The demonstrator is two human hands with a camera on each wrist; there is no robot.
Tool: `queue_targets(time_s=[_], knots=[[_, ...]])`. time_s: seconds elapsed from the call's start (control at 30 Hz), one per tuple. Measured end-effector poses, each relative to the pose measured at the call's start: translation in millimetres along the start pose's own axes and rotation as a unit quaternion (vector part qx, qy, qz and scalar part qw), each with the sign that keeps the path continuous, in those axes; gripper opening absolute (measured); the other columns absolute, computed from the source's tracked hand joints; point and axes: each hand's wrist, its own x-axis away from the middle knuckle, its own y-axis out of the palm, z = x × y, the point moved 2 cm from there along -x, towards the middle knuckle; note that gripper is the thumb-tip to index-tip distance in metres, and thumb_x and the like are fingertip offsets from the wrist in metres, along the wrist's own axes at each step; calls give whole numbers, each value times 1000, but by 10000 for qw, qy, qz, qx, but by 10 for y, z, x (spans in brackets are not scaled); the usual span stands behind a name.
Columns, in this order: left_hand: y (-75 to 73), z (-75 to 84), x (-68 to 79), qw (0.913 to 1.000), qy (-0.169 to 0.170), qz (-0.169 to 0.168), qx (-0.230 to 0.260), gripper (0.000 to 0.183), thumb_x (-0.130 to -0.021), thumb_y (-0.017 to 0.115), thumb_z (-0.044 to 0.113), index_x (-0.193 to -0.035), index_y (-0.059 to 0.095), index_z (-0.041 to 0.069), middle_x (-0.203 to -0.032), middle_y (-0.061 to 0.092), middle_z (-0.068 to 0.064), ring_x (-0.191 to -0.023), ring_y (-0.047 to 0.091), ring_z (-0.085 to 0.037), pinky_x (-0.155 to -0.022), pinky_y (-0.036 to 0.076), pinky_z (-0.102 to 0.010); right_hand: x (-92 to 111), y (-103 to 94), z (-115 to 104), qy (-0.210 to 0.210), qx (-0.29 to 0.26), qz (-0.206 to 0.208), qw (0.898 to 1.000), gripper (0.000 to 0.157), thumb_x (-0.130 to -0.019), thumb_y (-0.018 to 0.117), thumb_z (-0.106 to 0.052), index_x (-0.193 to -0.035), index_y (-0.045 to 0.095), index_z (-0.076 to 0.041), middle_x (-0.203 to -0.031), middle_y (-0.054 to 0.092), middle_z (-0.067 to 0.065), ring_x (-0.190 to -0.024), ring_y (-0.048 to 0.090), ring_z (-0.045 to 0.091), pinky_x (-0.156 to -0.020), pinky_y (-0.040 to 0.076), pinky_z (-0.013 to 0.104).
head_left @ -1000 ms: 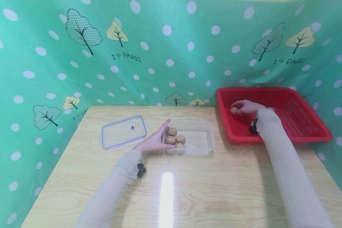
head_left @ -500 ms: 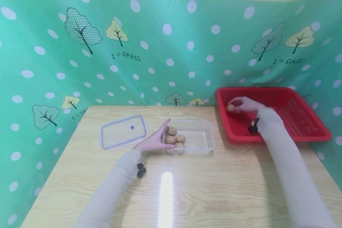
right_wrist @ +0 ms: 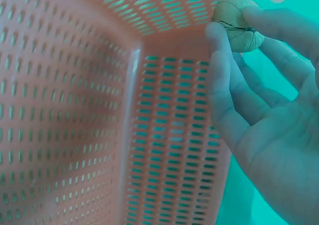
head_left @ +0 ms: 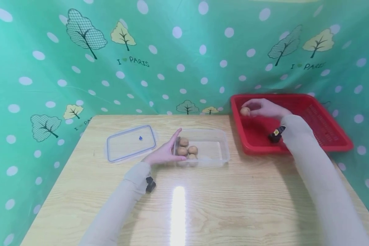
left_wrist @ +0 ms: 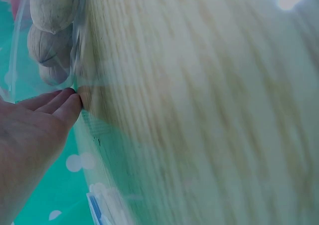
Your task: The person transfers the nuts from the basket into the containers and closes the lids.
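Observation:
In the head view a clear plastic food container [head_left: 215, 150] stands on the table with several walnuts [head_left: 193, 150] at its left end. My left hand [head_left: 164, 153] holds that end, thumb along the front side and fingers spread toward the back. Left wrist view: finger ends of the hand [left_wrist: 45, 120] meet the clear wall beside the walnuts [left_wrist: 52, 45]. Over the left side of the red plastic basket [head_left: 249, 148], my right hand [head_left: 265, 108] pinches one walnut [head_left: 245, 111]. Close up in the right wrist view, this walnut [right_wrist: 237, 25] sits between thumb and fingertips, above the slotted basket wall.
A clear lid [head_left: 130, 145] with a blue seal lies left of the container. The basket stands at the table's right rear. A green dotted cloth [head_left: 160, 51] hangs behind and beside the wooden table [head_left: 221, 205].
My right hand has lifted the walnut from inside the basket up toward its left rim. The left hand stays at the container, and the head view has shifted slightly.

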Motion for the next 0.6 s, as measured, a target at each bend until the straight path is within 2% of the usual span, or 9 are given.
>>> queue_targets(time_s=[0.23,0.47,0.6], knots=[[1,-16,7,10000,-26,-31,-15,106,-75,73,21,-142,-10,28,-146,1,-19,-132,5,-30,-104,15,-42,66,-7,-118,-331,-103,9,9994,49,-75,72,-27,-120,53,-24,-117,50,-3,-107,40,20,-84,42,45],[5,-15,8,10000,-53,-44,-72,107,-75,73,23,-142,-10,29,-147,2,-18,-132,6,-30,-104,16,-43,170,-13,-272,-534,-32,35,9986,53,-72,73,-37,-120,52,-27,-117,50,-8,-107,41,16,-81,45,43],[2,-6,8,10000,-25,-34,-46,107,-75,73,22,-142,-10,29,-147,1,-18,-132,4,-31,-104,14,-44,225,1,-403,-650,-116,22,9978,50,-73,72,-35,-119,53,-27,-115,52,-9,-105,43,13,-81,44,40]])
